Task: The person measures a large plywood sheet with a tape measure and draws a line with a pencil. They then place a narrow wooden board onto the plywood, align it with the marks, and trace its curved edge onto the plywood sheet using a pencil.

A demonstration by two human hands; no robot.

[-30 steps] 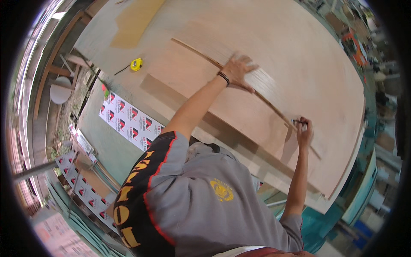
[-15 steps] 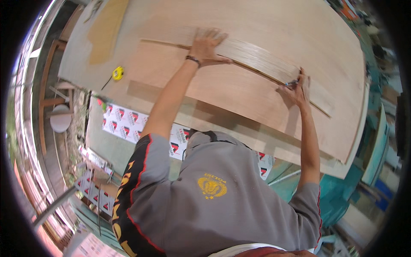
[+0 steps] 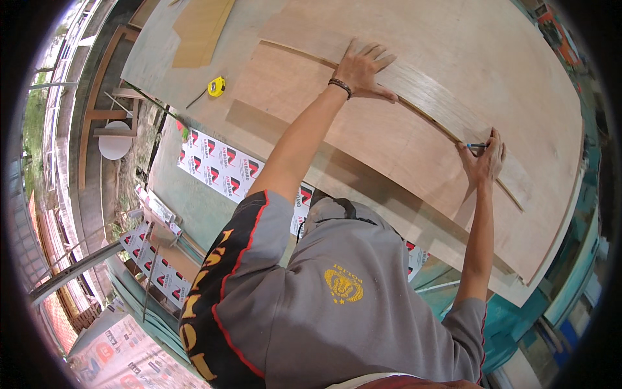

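Note:
A long, thin wooden strip [image 3: 424, 85] lies across a pale plywood sheet [image 3: 379, 139]. My left hand [image 3: 363, 70] rests on the strip with fingers spread and thumb stretched along its near edge; a dark bracelet circles that wrist. Farther right, my right hand [image 3: 486, 161] holds a slim pen [image 3: 477, 145] with a blue end at the strip's near edge. Its fingers are bent around the pen, and the tip is too small to make out.
A yellow tape measure [image 3: 216, 86] lies left of the sheet, its blade slightly out. Beyond it is a tan board piece [image 3: 202, 32]. White printed sheeting [image 3: 220, 165] shows below the table's near edge. A round white disc [image 3: 115, 140] stands at far left.
The whole view has shifted, so the table and both hands appear farther right. Against the strip, both hands stay in about the same place, and the pen remains in my right hand.

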